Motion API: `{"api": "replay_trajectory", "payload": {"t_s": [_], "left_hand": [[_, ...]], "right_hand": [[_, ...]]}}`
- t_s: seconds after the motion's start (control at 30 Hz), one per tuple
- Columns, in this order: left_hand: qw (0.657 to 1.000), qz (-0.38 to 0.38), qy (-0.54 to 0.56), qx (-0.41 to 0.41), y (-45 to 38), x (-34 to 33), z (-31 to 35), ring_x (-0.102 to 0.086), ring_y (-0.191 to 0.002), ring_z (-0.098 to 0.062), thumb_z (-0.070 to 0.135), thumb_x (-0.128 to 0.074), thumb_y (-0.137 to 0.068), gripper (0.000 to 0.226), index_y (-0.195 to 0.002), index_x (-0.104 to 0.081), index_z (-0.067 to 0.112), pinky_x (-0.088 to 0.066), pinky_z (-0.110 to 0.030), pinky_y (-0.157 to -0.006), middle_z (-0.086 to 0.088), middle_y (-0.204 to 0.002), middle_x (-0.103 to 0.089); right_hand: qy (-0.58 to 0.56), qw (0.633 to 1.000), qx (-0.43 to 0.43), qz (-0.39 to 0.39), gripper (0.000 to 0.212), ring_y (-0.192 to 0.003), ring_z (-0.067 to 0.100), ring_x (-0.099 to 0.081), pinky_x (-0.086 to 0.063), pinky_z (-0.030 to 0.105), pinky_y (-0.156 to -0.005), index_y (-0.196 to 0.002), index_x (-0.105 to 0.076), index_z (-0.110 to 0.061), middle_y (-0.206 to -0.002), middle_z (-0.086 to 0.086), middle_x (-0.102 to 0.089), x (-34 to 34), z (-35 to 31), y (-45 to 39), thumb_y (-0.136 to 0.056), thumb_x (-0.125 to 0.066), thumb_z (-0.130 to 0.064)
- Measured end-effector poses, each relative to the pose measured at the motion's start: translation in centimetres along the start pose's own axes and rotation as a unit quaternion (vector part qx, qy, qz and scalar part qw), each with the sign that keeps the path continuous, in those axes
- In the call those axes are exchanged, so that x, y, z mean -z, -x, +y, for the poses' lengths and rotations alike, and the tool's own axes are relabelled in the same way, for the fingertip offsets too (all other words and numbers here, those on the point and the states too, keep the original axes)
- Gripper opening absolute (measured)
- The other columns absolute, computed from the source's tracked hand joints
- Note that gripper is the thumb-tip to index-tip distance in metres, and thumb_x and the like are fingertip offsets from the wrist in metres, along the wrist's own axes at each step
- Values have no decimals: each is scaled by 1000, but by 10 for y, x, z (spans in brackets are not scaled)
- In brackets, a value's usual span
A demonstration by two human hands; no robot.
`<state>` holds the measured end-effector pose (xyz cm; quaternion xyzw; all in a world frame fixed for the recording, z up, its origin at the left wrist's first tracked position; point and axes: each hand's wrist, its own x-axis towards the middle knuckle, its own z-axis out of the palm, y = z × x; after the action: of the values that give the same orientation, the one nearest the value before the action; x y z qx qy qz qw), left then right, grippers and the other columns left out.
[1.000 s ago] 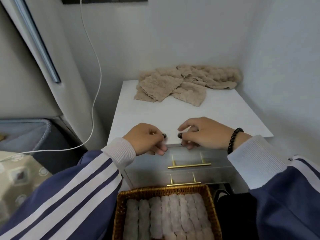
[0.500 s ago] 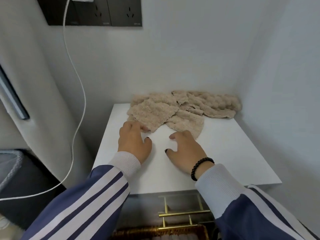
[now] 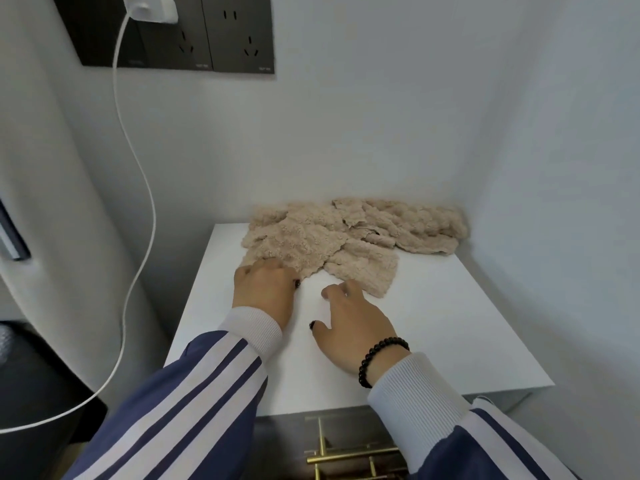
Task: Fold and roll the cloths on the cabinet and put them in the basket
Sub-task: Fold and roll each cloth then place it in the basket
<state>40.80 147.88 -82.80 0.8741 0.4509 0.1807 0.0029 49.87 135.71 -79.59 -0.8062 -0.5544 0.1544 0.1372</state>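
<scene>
Several beige fluffy cloths (image 3: 420, 230) lie crumpled at the back of the white cabinet top (image 3: 436, 327). The nearest cloth (image 3: 304, 242) spreads towards me at the left. My left hand (image 3: 265, 289) lies palm down with its fingertips on that cloth's near left corner, thumb beside the edge. My right hand (image 3: 349, 320), with a black bead bracelet, rests flat on the cabinet top, fingers spread, its fingertips at the near edge of a second cloth (image 3: 367, 268). The basket is out of view.
Walls close the cabinet in at the back and right. A dark socket panel (image 3: 211, 36) holds a white charger (image 3: 150, 10) whose cable (image 3: 140, 188) hangs down the left side. Brass drawer handles (image 3: 349, 459) show below the front edge.
My hands left the cabinet's front edge and reached forward across the top to the cloths. The view tilted up, so the basket dropped out of sight.
</scene>
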Motion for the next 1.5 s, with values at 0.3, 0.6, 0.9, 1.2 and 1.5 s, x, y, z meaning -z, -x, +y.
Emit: {"api": "replay_trajectory", "payload": {"t_s": [0.3, 0.6, 0.9, 1.2, 1.5], "left_hand": [[986, 36, 160, -32, 31, 33, 7, -63, -87, -21, 6, -61, -87, 15, -92, -73, 13, -47, -26, -78, -1, -90, -70], [959, 51, 256, -106, 97, 83, 11, -62, -78, 5, 24, -72, -82, 15, -95, -67, 29, -47, -8, -73, 21, -79, -66], [975, -37, 217, -4, 110, 78, 8, -49, -109, -6, 48, -73, -71, 76, -134, -36, 26, -45, -22, -92, 13, -123, -44], [976, -2, 218, 12, 93, 76, 3, -52, -99, -5, 38, -71, -78, 56, -129, -47, 32, -39, -18, -86, 16, -101, -57], [916, 52, 380, 116, 76, 83, 3, -56, -77, -8, 4, -47, -90, 29, -84, -62, 28, -40, -7, -65, 18, -80, -60]], "right_hand": [[-62, 995, 27, 69, 58, -90, 21, -58, -50, 33, -79, -144, -26, -25, -140, 1, -31, 4, 14, 15, -93, -53, -25], [-109, 960, 212, 149, 25, -89, 9, -59, -49, 27, -82, -114, -69, -21, -125, -6, -52, 11, 19, 32, -91, -60, -16], [-232, 920, 214, 233, 15, -91, 2, -61, -48, 10, -80, -95, -76, -11, -102, -5, -67, 17, 8, 41, -88, -63, -14], [-334, 861, 212, 319, 30, -89, 0, -65, -50, 10, -75, -87, -77, -14, -95, -9, -70, 29, 0, 46, -76, -59, 8], [-276, 912, 159, 258, 45, -102, 7, -59, -48, 18, -82, -121, -61, -25, -118, -10, -58, 44, -1, 46, -81, -62, -4]]}}
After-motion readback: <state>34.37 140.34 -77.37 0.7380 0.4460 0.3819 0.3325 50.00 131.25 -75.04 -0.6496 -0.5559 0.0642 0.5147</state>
